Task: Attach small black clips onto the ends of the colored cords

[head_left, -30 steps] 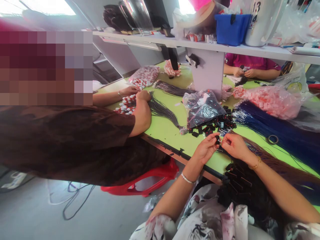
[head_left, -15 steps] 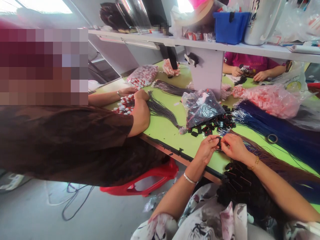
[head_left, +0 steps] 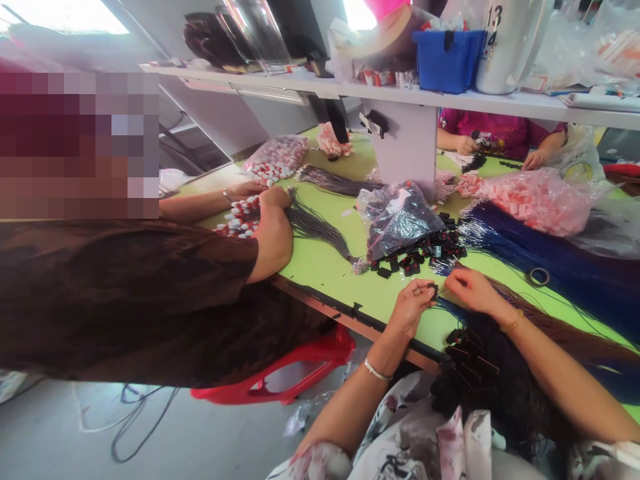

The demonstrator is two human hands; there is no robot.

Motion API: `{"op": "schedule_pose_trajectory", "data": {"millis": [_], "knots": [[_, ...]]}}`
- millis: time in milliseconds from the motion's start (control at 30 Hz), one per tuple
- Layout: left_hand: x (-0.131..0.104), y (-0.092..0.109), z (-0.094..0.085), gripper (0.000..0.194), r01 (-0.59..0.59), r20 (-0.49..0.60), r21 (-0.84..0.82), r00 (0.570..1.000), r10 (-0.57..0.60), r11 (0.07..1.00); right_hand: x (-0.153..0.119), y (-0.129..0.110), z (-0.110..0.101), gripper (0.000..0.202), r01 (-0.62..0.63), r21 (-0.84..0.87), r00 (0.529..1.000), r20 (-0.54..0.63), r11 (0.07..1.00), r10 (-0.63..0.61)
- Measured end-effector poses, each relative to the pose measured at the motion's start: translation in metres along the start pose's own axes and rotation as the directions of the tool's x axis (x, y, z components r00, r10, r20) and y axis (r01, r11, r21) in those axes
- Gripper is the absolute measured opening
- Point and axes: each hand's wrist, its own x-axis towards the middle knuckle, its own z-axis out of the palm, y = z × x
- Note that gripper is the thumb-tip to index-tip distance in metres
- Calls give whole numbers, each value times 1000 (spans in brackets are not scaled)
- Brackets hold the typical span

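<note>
Pinched by the bare left hand point(head_left: 411, 308), a small black plastic block point(head_left: 433, 291), partly hidden, is being held over the lime-green tabletop point(head_left: 325, 273); the right hand point(head_left: 471, 291), grip not discernible, is being drawn farther off than before.

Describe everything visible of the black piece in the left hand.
The black piece is small and blocky, plastic by its look. The left hand pinches it, partly covering it, over the green table. A thin strand seems to run from it toward the right hand. Holes or markings are too small to tell.
</note>
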Motion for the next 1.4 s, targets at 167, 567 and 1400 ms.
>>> {"op": "schedule_pose_trajectory", "data": {"millis": [167, 567, 1400], "knots": [[6, 7, -4, 31, 24, 11, 13, 1000, -24, 1000, 9, 30, -11, 15, -294, -381, 955, -68, 877, 290], [9, 7, 1, 28, 34, 34, -41, 999, -32, 999, 5, 25, -11, 13, -184, -297, 983, -67, 937, 172], [16, 1, 9, 19, 65, 171, -228, 985, -26, 971, -6, -16, 2, 9, 37, 44, 977, -210, 998, -27]]}}
